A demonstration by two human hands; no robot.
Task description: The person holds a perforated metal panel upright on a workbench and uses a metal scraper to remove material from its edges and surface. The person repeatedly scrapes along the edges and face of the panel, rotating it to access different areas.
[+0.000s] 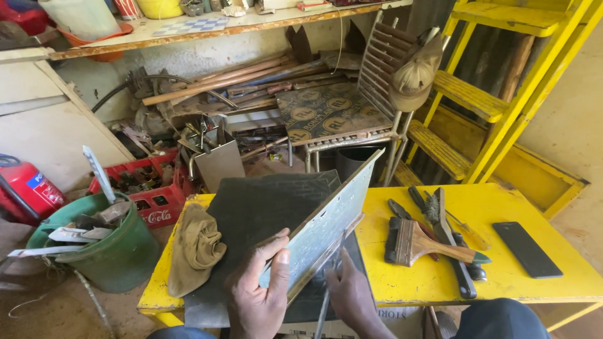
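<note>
Metal plate [326, 216] is held on edge, tilted, above the dark mat [251, 213] on the yellow table [402, 276]. Surface looks dull and grimy; cleaning judged barely begun. Left hand [260, 295] is clamped on the near edge, thumb on top. Right hand [352, 292] is closed under it, gripping a thin rod [321, 314]. Brush [418, 242] lies untouched beside.

A flat rectangular metal plate [326, 220] sits in the lower middle of the frame, tilted up on its long edge and running diagonally from the lower centre toward the upper right. Its facing side is dull grey-green and scuffed, with a raised rim along the edges. Its lower end is gripped from both sides, above a dark mat [251, 213].
</note>
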